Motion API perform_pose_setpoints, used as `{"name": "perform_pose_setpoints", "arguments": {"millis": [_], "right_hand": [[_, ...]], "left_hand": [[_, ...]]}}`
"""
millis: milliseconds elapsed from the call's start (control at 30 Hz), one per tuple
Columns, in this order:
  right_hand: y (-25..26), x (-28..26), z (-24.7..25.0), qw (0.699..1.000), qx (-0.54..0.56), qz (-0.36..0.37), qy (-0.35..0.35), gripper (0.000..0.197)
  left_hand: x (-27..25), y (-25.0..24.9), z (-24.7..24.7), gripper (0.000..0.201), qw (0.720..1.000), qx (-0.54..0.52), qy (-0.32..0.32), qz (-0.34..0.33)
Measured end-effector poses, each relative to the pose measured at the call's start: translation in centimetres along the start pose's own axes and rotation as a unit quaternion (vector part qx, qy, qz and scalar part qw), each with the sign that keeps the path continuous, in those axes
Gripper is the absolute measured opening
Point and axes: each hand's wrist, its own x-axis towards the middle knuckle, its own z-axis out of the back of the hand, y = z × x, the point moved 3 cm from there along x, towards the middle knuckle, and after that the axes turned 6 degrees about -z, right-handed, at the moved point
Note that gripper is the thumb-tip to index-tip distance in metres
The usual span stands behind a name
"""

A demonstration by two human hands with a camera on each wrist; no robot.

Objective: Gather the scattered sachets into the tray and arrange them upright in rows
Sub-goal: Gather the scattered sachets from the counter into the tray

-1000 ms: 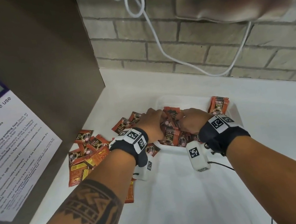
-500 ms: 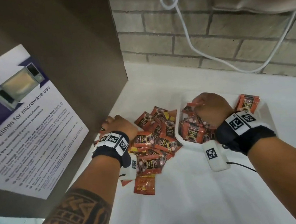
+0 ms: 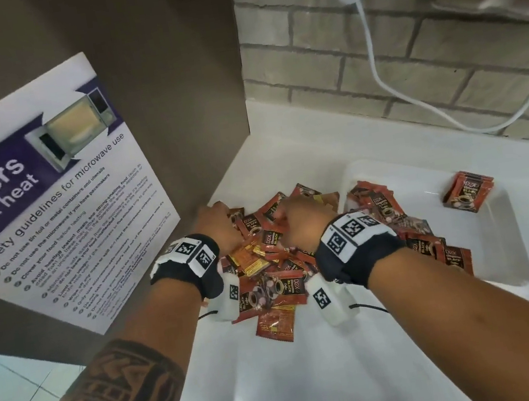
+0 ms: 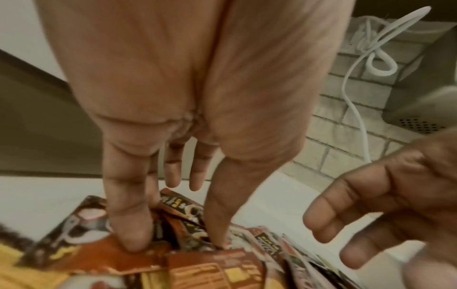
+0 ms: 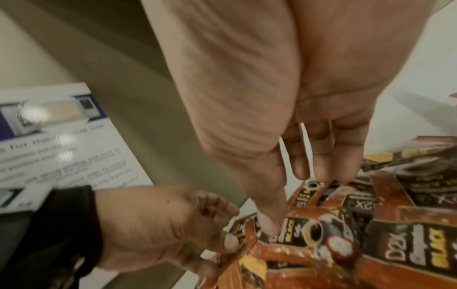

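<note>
White counter: right hand has left the white plastic tray, joining left hand, both relaxed-open over scattered red-brown foil sachets; gathering resumes.

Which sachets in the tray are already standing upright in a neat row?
Only the small bundle at the tray's far right end stands upright; the sachets heaped at its left end lie jumbled.

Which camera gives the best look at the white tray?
The head view: the whole white tray shows there, with sachets lying at its left end and a small stack at the back. Neither wrist view shows it clearly.
</note>
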Motion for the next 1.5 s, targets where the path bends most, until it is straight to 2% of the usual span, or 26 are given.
{"name": "perform_pose_setpoints", "arguments": {"millis": [100, 200, 333, 433, 667, 767, 833, 967, 1100, 1200, 1300, 1433, 1500], "right_hand": [[0.7, 1.0, -1.7, 1.0, -0.017, 0.009, 0.017, 0.071], [1.1, 1.7, -2.6, 0.999, -0.04, 0.013, 0.013, 0.068], [1.0, 1.9, -2.6, 0.998, -0.052, 0.024, -0.003, 0.056], [0.5, 2.1, -2.5, 0.999, -0.04, 0.015, -0.005, 0.05], [0.5, 2.5, -0.6, 1.0, -0.003, 0.006, -0.028, 0.055], [1.0, 3.6, 0.2, 0.999, -0.02, -0.01, -0.033, 0.048], [1.5, 4.6, 0.3, 0.999, -0.023, -0.027, -0.022, 0.044], [2.5, 6.4, -0.6, 1.0, 0.006, -0.024, -0.001, 0.064], [2.9, 7.4, -1.8, 0.999, -0.032, -0.014, 0.008, 0.076], [2.7, 7.9, -2.2, 0.998, -0.047, -0.046, -0.001, 0.071], [2.8, 8.0, -2.2, 0.997, -0.071, -0.041, 0.005, 0.067], [2.6, 8.3, -2.2, 0.994, -0.097, -0.043, 0.022, 0.063], [2.7, 8.2, -2.0, 0.992, -0.115, -0.036, 0.032, 0.048]], "left_hand": [[0.8, 1.5, -0.2, 0.097, 0.999, -0.019, 0.034, 0.001], [1.3, 1.6, -0.4, 0.12, 0.997, -0.024, 0.064, -0.025], [2.0, 1.3, -0.7, 0.128, 0.993, -0.043, 0.093, -0.052], [2.4, 1.3, -0.7, 0.125, 0.993, -0.057, 0.091, -0.046], [2.8, 1.6, -1.1, 0.076, 0.989, -0.108, 0.091, -0.047], [2.5, 1.6, -1.0, 0.065, 0.988, -0.115, 0.096, -0.043], [2.4, 1.7, -1.0, 0.065, 0.989, -0.103, 0.092, -0.043], [2.0, 1.8, -0.9, 0.083, 0.993, -0.059, 0.078, -0.063], [2.1, 1.4, -0.9, 0.093, 0.986, -0.122, 0.099, -0.062], [2.0, 1.2, -1.2, 0.084, 0.991, -0.07, 0.089, -0.071], [1.8, 0.9, -1.4, 0.074, 0.994, -0.052, 0.069, -0.068], [1.9, 0.6, -1.6, 0.077, 0.994, -0.044, 0.073, -0.067], [2.0, 0.6, -1.6, 0.078, 0.994, -0.059, 0.068, -0.069]]}}
